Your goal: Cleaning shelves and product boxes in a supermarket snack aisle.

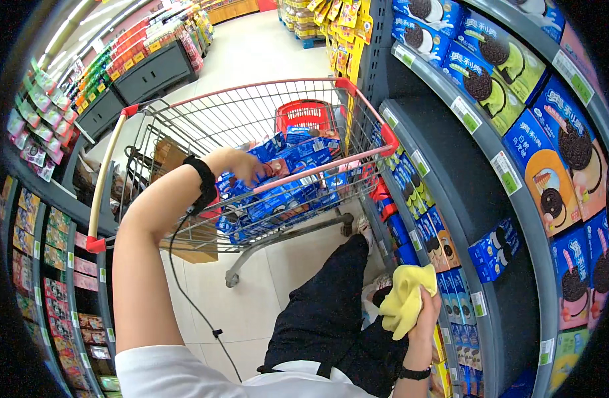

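My left hand (240, 165) reaches over the near side of a wire shopping cart (224, 102). It is blurred above a heap of blue Oreo cookie boxes (279, 201); whether it grips one is not clear. A crumpled yellow cloth (408, 298) is in my right hand (426, 316), held low beside the shelves. To the right of that hand, a single blue Oreo box (493, 251) sits tilted on a dark shelf, near its front edge.
Shelving (533, 199) with cookie boxes and price tags curves along my right. A red plastic basket (304, 114) is at the cart's far side. Brown cardboard (200, 251) shows at the cart's left end. A black cable (185, 293) hangs from my left wrist. Product shelves (55, 248) line the left.
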Available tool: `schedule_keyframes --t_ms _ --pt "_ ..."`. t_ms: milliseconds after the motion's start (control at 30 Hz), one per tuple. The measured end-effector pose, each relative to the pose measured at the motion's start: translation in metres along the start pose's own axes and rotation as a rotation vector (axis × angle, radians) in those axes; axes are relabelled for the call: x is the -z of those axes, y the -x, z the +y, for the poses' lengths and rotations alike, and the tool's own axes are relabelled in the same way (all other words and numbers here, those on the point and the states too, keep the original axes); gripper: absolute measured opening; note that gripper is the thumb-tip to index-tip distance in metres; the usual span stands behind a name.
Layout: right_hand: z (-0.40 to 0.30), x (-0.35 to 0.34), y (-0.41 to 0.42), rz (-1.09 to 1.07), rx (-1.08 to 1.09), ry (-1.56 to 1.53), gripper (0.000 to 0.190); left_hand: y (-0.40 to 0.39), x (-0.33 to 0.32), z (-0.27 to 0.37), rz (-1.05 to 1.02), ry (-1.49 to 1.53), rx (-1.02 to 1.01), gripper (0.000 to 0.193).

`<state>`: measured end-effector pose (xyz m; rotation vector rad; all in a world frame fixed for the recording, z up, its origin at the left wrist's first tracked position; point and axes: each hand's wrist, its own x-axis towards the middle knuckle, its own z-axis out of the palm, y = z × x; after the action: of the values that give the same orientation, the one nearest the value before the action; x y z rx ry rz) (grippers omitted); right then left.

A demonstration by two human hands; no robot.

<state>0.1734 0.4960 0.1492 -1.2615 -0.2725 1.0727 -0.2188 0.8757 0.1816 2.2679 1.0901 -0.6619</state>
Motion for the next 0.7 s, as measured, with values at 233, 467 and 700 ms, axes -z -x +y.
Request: schedule_keyframes --t_ms 233,467,700 --pt "0.000 0.004 0.005 0.039 0.043 0.009 0.031 0.019 -0.028 0.010 -0.058 -0.216 0.148 0.073" --pt "0.001 -0.002 0.004 -0.025 -0.006 0.031 0.033 0.068 0.043 0.040 0.028 -0.166 0.218 0.059" --pt "-0.021 -0.023 0.009 -0.081 0.051 -0.029 0.033 0.166 0.089 0.127 0.827 0.119 -0.193 0.053"
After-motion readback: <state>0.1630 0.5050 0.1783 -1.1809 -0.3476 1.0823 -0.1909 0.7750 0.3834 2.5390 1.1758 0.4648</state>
